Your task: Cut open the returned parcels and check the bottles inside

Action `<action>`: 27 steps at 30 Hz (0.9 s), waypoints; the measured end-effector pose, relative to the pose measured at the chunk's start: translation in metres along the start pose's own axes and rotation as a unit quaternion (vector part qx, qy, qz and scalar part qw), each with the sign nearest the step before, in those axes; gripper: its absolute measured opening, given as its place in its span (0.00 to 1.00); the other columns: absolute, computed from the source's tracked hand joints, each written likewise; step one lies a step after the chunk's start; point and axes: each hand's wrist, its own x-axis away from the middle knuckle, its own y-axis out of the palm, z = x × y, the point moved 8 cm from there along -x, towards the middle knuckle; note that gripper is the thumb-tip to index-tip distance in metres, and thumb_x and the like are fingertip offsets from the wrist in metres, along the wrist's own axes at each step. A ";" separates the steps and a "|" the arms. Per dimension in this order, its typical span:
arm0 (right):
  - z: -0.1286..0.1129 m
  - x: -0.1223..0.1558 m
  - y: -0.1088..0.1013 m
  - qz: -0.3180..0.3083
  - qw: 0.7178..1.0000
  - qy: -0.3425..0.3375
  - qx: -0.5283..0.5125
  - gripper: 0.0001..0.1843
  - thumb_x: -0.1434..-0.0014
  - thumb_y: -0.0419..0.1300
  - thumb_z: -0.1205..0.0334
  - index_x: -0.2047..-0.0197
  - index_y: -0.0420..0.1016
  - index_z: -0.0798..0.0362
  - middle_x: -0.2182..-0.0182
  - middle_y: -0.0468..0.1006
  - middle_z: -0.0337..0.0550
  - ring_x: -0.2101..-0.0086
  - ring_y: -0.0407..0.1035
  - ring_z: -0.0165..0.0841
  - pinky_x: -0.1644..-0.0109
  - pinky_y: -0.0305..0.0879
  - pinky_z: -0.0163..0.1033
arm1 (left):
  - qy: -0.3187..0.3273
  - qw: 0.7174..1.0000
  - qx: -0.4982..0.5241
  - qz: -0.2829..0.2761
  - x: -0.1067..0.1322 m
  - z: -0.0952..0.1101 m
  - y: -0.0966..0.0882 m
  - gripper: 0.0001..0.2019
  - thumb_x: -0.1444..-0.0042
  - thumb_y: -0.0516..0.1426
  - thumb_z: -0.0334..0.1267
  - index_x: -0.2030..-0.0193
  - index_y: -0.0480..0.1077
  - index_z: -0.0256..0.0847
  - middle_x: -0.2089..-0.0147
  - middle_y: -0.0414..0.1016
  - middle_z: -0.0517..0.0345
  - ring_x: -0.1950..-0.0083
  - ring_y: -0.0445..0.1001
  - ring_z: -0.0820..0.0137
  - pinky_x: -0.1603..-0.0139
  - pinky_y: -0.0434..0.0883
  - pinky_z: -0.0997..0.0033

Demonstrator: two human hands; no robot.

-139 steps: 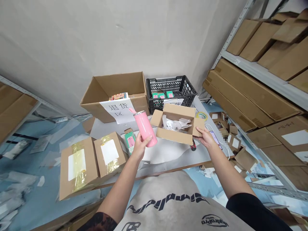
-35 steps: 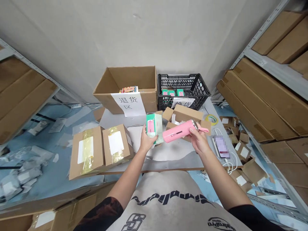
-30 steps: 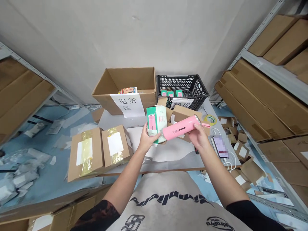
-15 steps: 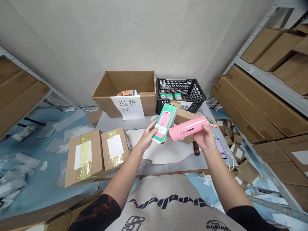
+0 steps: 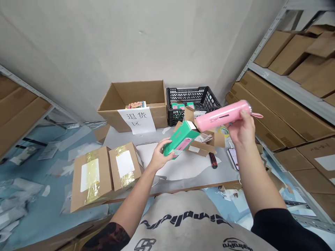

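Observation:
My left hand (image 5: pixel 161 155) is closed round the lower part of a green product box (image 5: pixel 179 140) with a pink bottle printed on it. The box is tilted, its upper end toward the right. In my right hand (image 5: pixel 242 127) is a pink bottle (image 5: pixel 222 115) with dark lettering, a metallic end and a pink strap loop. The bottle lies nearly level, its plain end close to the box's upper end. Under both, an open cardboard carton (image 5: pixel 201 150) with paper inside sits on the table (image 5: pixel 167 190).
A large cardboard box (image 5: pixel 159 116) with a paper sign and a black crate (image 5: pixel 172 116) holding several green boxes stand at the back. Two taped cartons (image 5: pixel 90 174) sit left. A red-black tool (image 5: pixel 213 160) and a phone (image 5: pixel 232 158) lie right. Shelves (image 5: pixel 277 78) hold cartons.
My right hand has raised the bottle and moved it to the right. The green box has turned in my left hand, so its upper end points more to the right.

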 end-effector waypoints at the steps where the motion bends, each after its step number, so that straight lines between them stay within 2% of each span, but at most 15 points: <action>1: -0.002 -0.003 0.007 -0.012 1.000 -0.006 0.016 0.25 0.53 0.69 0.50 0.54 0.68 0.43 0.59 0.74 0.36 0.58 0.71 0.36 0.60 0.74 0.43 | 0.002 1.000 0.004 -0.003 0.000 0.000 0.002 0.25 0.51 0.65 0.39 0.45 0.69 0.42 0.38 0.66 0.47 0.34 0.63 0.57 0.34 0.61 0.57; 5: -0.001 -0.005 0.037 -0.069 0.996 -0.020 0.062 0.27 0.55 0.70 0.48 0.53 0.66 0.41 0.58 0.73 0.37 0.58 0.71 0.35 0.59 0.74 0.42 | -0.022 0.999 0.028 -0.014 0.002 -0.007 0.007 0.34 0.54 0.67 0.41 0.39 0.64 0.42 0.39 0.68 0.47 0.36 0.65 0.56 0.34 0.62 0.55; 9: -0.003 -0.008 0.061 -0.121 0.987 -0.031 0.096 0.25 0.55 0.71 0.50 0.55 0.66 0.42 0.59 0.73 0.36 0.58 0.71 0.35 0.59 0.73 0.41 | -0.049 0.998 0.051 -0.005 0.005 -0.015 0.010 0.40 0.56 0.69 0.44 0.36 0.61 0.41 0.36 0.65 0.45 0.34 0.62 0.55 0.33 0.61 0.56; 14: -0.023 -0.021 0.064 -0.103 0.989 -0.085 0.070 0.25 0.55 0.69 0.51 0.53 0.67 0.41 0.57 0.73 0.36 0.56 0.72 0.35 0.57 0.72 0.41 | -0.079 0.995 0.067 0.000 0.012 -0.027 0.007 0.40 0.55 0.68 0.45 0.35 0.60 0.42 0.35 0.65 0.44 0.35 0.64 0.55 0.36 0.64 0.57; 16: -0.022 -0.020 0.066 -0.127 0.988 -0.059 0.070 0.28 0.56 0.70 0.51 0.52 0.69 0.42 0.58 0.75 0.37 0.57 0.73 0.38 0.56 0.72 0.44 | -0.083 0.994 0.073 -0.008 0.012 -0.031 0.005 0.41 0.55 0.68 0.44 0.34 0.59 0.41 0.35 0.64 0.44 0.34 0.63 0.55 0.36 0.64 0.57; 17: -0.017 -0.016 0.070 -0.160 0.983 -0.028 0.083 0.29 0.58 0.71 0.52 0.51 0.70 0.43 0.58 0.76 0.39 0.58 0.74 0.39 0.57 0.72 0.45 | -0.087 0.993 0.077 -0.012 0.012 -0.033 0.004 0.40 0.55 0.68 0.43 0.34 0.59 0.41 0.35 0.65 0.44 0.35 0.64 0.55 0.36 0.64 0.57; 19: -0.001 -0.001 0.083 -0.258 0.956 0.049 0.129 0.30 0.60 0.72 0.54 0.53 0.73 0.48 0.61 0.77 0.43 0.61 0.74 0.42 0.58 0.73 0.48 | -0.100 0.991 0.088 -0.016 0.009 -0.038 0.002 0.40 0.55 0.68 0.43 0.35 0.60 0.41 0.37 0.67 0.44 0.37 0.66 0.55 0.38 0.65 0.57; 21: 0.016 0.021 0.099 -0.368 0.906 0.103 0.181 0.27 0.61 0.73 0.56 0.56 0.75 0.51 0.63 0.79 0.45 0.63 0.75 0.43 0.59 0.73 0.48 | -0.117 0.987 0.106 -0.021 0.006 -0.042 0.002 0.39 0.56 0.68 0.43 0.37 0.62 0.41 0.39 0.68 0.44 0.38 0.68 0.54 0.40 0.67 0.57; 24: 0.030 0.049 0.123 -0.516 0.816 0.117 0.232 0.23 0.60 0.72 0.59 0.58 0.77 0.52 0.63 0.79 0.41 0.62 0.74 0.40 0.56 0.72 0.46 | -0.160 0.975 0.155 -0.030 0.003 -0.048 0.007 0.38 0.59 0.69 0.44 0.39 0.65 0.43 0.38 0.68 0.47 0.39 0.68 0.53 0.42 0.69 0.58; 27: 0.031 0.063 0.143 -0.618 0.741 0.097 0.246 0.22 0.58 0.70 0.62 0.57 0.77 0.50 0.62 0.79 0.36 0.59 0.73 0.37 0.52 0.71 0.44 | -0.223 0.950 0.216 -0.043 0.008 -0.053 0.016 0.39 0.60 0.68 0.46 0.39 0.65 0.44 0.39 0.69 0.48 0.42 0.71 0.53 0.46 0.72 0.57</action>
